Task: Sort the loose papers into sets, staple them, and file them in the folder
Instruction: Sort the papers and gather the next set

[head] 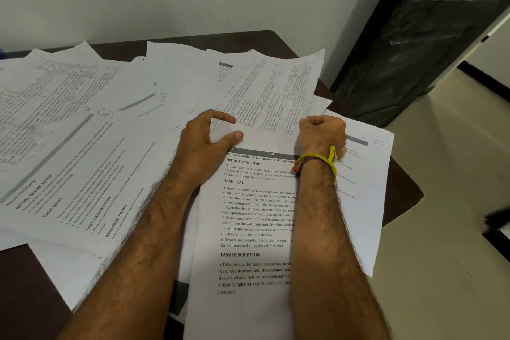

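Note:
Several loose printed papers lie spread over a dark brown table. A sheet with a printed table is lifted at the middle right, and both hands pinch its near edge. My left hand holds the left corner between thumb and fingers. My right hand, with a yellow thread band at the wrist, is closed on the right corner. Under my forearms lies a text page headed "Wardrobe Outfit". Overlapping pages with circled numbers cover the left side. No stapler or folder shows.
A white wall stands behind the table. At the right are a dark marble-patterned door frame and a pale tiled floor. The table's right edge has a cut corner near my right arm. A dark object lies on the floor at the far right.

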